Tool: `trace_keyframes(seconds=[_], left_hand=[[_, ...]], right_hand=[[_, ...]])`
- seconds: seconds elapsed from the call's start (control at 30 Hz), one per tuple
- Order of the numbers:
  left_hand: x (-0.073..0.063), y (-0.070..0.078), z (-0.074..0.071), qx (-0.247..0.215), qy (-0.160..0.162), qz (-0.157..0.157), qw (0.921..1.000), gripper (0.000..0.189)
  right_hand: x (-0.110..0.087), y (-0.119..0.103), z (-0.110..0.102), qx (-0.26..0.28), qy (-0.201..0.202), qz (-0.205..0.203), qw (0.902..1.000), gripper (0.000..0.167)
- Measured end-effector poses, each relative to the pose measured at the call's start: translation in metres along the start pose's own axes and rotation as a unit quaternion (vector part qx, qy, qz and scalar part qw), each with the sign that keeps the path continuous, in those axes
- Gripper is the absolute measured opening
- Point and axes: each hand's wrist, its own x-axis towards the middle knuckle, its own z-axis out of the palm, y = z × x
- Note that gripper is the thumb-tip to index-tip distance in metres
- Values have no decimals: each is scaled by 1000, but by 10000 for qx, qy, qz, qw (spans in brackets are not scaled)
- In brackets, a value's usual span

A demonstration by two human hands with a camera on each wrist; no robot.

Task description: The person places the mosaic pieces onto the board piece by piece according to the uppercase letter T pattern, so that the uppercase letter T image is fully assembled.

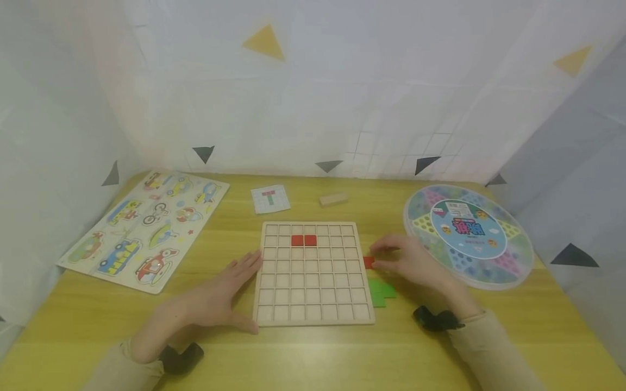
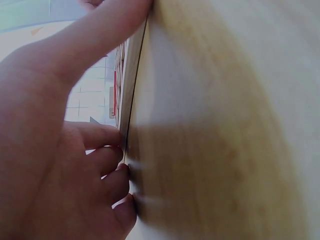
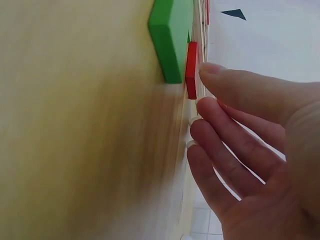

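A square wooden grid board (image 1: 313,281) lies on the table, two red square tiles (image 1: 304,240) side by side in its second row from the back. My left hand (image 1: 212,298) rests along the board's left side, fingers stretched out at its edge and thumb by the near left corner. To the right of the board, my right hand (image 1: 411,259) hovers at another red tile (image 3: 191,70) lying on the table. Its thumb is close over that tile, with a gap to the fingertips; contact is unclear. Green pieces (image 1: 380,293) lie nearer me, beside the board's right edge.
Behind the board are a paper card (image 1: 270,199) with a red and green T pattern and a small wooden block (image 1: 333,199). A vehicle picture puzzle board (image 1: 146,228) lies at left. At right lies a round, colourful game board (image 1: 469,236). White sheeting (image 1: 313,108) encloses the table's back.
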Motion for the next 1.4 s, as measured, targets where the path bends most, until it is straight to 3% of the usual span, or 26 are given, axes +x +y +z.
trace_keyframes(seconds=[0.27, 1.0, 1.4], left_hand=[[-1, 0, 0, -15, -65, -155, 9999, 128], [0, -2, 1, 29, -9, -23, 10000, 128], [2, -5, 2, 44, 26, 79, 10000, 128]], right_hand=[[0, 0, 1, 33, -86, 107, 9999, 31], [-1, -1, 1, -13, -104, 341, 9994, 28], [-1, 0, 2, -301, 2, 73, 9995, 25]])
